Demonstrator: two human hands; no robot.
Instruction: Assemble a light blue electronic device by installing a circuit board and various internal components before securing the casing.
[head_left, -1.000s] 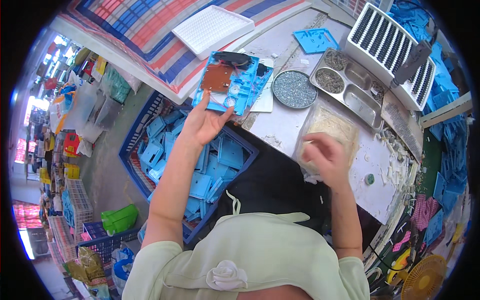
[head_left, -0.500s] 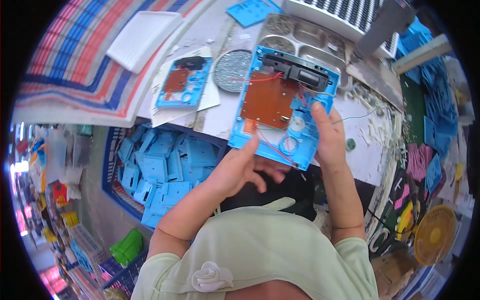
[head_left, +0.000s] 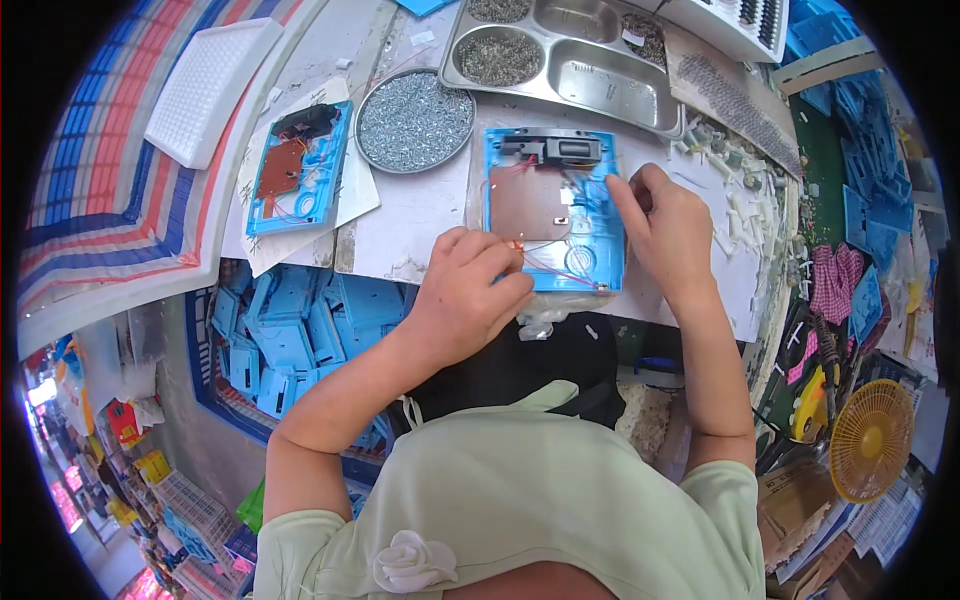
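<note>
A light-blue plastic casing (head_left: 607,262) lies face up on the worktable, with a brown circuit board (head_left: 528,205), a black module (head_left: 570,150) along its far edge and thin wires inside. My left hand (head_left: 468,285) is at the casing's near left corner, its fingers curled in; whatever is between the fingertips is hidden. At the casing's right edge is my right hand (head_left: 668,235), thumb stretched out to the rim and index finger bent apart from it. Clear plastic film (head_left: 543,318) shows under the casing's near edge.
To the left, a similar blue casing (head_left: 300,190) rests on a white sheet. A round tray of small metal pieces (head_left: 415,120) and a steel compartment tray (head_left: 610,92) stand behind. Below the table edge at left, a bin (head_left: 205,350) holds blue casing parts. White scraps (head_left: 735,220) litter the right side.
The casing has gone from being held up and tilted to lying on the table. Both hands have shifted off its sides, and the view has moved. A dark tool at upper right is out of view.
</note>
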